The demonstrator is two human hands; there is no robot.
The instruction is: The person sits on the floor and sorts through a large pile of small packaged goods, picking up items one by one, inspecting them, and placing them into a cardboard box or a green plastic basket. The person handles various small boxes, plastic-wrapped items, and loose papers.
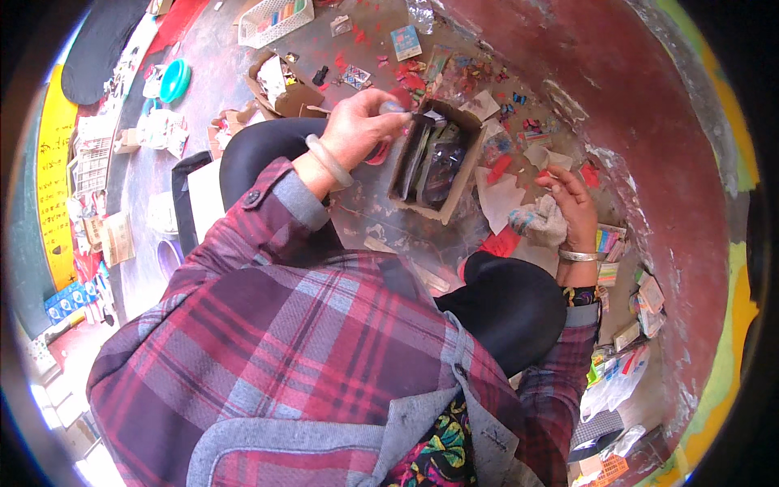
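Observation:
My left hand point(360, 125), with a pale bangle at its wrist, is over the left rim of an open cardboard box point(447, 214). Thumb and fingers pinch a small, pale bluish object point(392, 108), too small to identify. Dark items in clear plastic packaging point(444, 167) stand inside the box. To the right of the box, my right hand point(572, 204), with a silver bracelet at its wrist, holds a crumpled grey cloth point(540, 222) with blue marks against its palm. Its thumb and forefinger are close together near a small red bit. White paper point(499, 198) lies beside the cloth.
Small butterfly-shaped pieces point(519, 98) and red scraps litter the floor beyond the box. Another cardboard box point(292, 91) holds papers, with a white plastic basket point(277, 30) farther off. A turquoise basin point(175, 80) stands left. A worn red wall point(663, 134) runs along the right.

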